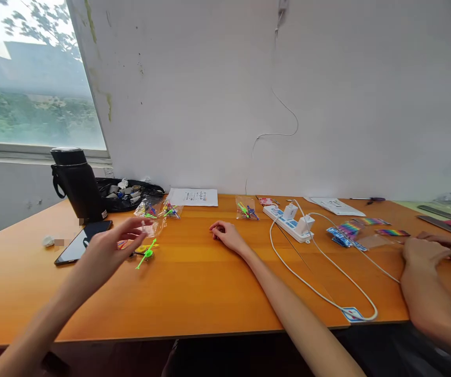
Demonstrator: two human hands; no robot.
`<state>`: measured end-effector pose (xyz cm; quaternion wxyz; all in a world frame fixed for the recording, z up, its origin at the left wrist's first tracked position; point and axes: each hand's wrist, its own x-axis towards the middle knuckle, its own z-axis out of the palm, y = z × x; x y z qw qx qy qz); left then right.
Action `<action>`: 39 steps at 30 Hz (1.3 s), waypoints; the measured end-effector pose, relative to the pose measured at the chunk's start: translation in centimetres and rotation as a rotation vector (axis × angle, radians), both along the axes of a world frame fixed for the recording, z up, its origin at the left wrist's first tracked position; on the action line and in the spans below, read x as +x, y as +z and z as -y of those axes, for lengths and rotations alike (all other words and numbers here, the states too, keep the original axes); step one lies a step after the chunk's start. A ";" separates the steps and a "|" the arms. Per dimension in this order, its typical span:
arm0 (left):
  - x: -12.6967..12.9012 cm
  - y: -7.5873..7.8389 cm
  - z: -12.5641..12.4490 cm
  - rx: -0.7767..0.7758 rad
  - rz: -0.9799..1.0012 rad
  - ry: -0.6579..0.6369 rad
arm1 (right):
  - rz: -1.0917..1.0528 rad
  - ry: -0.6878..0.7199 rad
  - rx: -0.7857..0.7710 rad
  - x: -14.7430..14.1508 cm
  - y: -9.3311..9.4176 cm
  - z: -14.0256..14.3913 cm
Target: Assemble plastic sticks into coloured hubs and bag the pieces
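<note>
One left hand (117, 243) is held above the orange-brown wooden tabletop (201, 293), fingers spread from the thumb; whether anything is touched by its tips cannot be told. Just beside that thumb, one bright-green, two-bladed plastic propeller (145, 254) is seen on the wood, with a yellow plastic part (149, 248) beside it. One right hand (227, 235) is rested farther over, its fingers loosely curled; whether anything is pinched inside cannot be told.

Three clear plastic packets of coloured parts (248, 208) are counted: two near each other beyond the left hand, one beyond the right. At far left, one black lidded flask (78, 186) is stood behind one black flat phone (84, 242). On the right, two white block chargers (290, 212) are plugged into one long white power strip (288, 225). Past that, two hands of a co-worker (425, 251) are seen, held close together.
</note>
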<state>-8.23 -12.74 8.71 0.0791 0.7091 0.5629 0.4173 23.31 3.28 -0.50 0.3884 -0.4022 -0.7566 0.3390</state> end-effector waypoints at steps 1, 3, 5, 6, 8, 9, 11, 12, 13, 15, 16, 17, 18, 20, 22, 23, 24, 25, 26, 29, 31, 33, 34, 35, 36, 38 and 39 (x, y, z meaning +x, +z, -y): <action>-1.5 -0.2 0.3 -0.031 -0.066 0.061 | 0.011 0.001 0.008 0.0 0.0 0.0; -4.5 -0.9 0.5 -0.070 -0.194 0.175 | 0.023 0.007 0.021 0.0 0.0 0.0; -6.9 -1.6 0.5 -0.142 -0.296 0.174 | 0.028 0.009 0.029 0.0 -0.1 -0.1; -7.9 -2.1 0.4 -0.190 -0.333 0.177 | 0.029 0.008 0.033 0.0 -0.2 -0.1; -9.4 -3.1 0.2 -0.276 -0.393 0.180 | 0.031 0.005 0.038 0.1 -0.3 -0.2; -9.9 -3.6 0.1 -0.296 -0.408 0.187 | 0.029 0.005 0.038 0.1 -0.3 -0.2; -10.6 -4.6 -0.1 -0.320 -0.420 0.211 | 0.021 0.010 0.035 0.1 -0.4 -0.2; -10.9 -5.0 -0.2 -0.332 -0.421 0.225 | 0.018 0.013 0.033 0.1 -0.4 -0.2; -11.1 -5.2 -0.3 -0.345 -0.422 0.241 | 0.016 0.016 0.031 0.1 -0.4 -0.2; -11.3 -5.5 -0.4 -0.368 -0.421 0.260 | 0.016 0.016 0.030 0.1 -0.3 -0.1; -11.3 -5.4 -0.5 -0.381 -0.419 0.266 | 0.018 0.013 0.030 0.1 -0.3 -0.1; -11.2 -5.2 -0.4 -0.405 -0.417 0.262 | 0.018 0.011 0.029 0.0 -0.2 0.0; -11.1 -4.8 -0.3 -0.440 -0.413 0.256 | 0.019 0.007 0.030 0.0 -0.2 0.0; -10.7 -4.0 0.0 -0.528 -0.407 0.253 | 0.021 0.001 0.030 0.0 -0.1 0.1; -10.4 -3.2 0.3 -0.586 -0.403 0.289 | 0.028 -0.003 0.031 0.0 0.0 0.2; -10.3 -2.9 0.4 -0.601 -0.404 0.307 | 0.031 -0.003 0.032 0.0 0.1 0.2; -10.2 -2.8 0.5 -0.611 -0.408 0.326 | 0.036 -0.003 0.033 0.0 0.1 0.3; -10.2 -2.7 0.5 -0.620 -0.415 0.332 | 0.040 -0.003 0.035 0.0 0.1 0.3; -10.2 -2.6 0.5 -0.627 -0.424 0.332 | 0.043 -0.004 0.037 0.0 0.1 0.3; -10.2 -2.6 0.6 -0.636 -0.464 0.346 | 0.050 -0.003 0.046 0.0 -0.1 0.2; -9.7 -2.0 0.9 -0.612 -0.496 0.380 | 0.051 -0.003 0.054 0.0 -0.1 0.1; -8.6 -0.8 1.4 -0.560 -0.517 0.404 | 0.052 -0.003 0.058 -0.1 -0.2 0.0; -7.8 0.0 1.6 -0.519 -0.516 0.394 | 0.052 -0.004 0.059 -0.1 -0.3 -0.1; -6.7 1.0 1.7 -0.481 -0.503 0.361 | 0.051 -0.004 0.059 -0.1 -0.3 -0.1; -5.4 2.1 1.7 -0.439 -0.487 0.316 | 0.046 -0.003 0.056 -0.1 -0.3 -0.2; -2.2 4.1 1.0 -0.358 -0.438 0.219 | 0.023 0.002 0.047 0.0 -0.4 -0.3; -0.3 4.9 0.3 -0.311 -0.417 0.135 | 0.009 0.003 0.043 0.2 -0.5 -0.4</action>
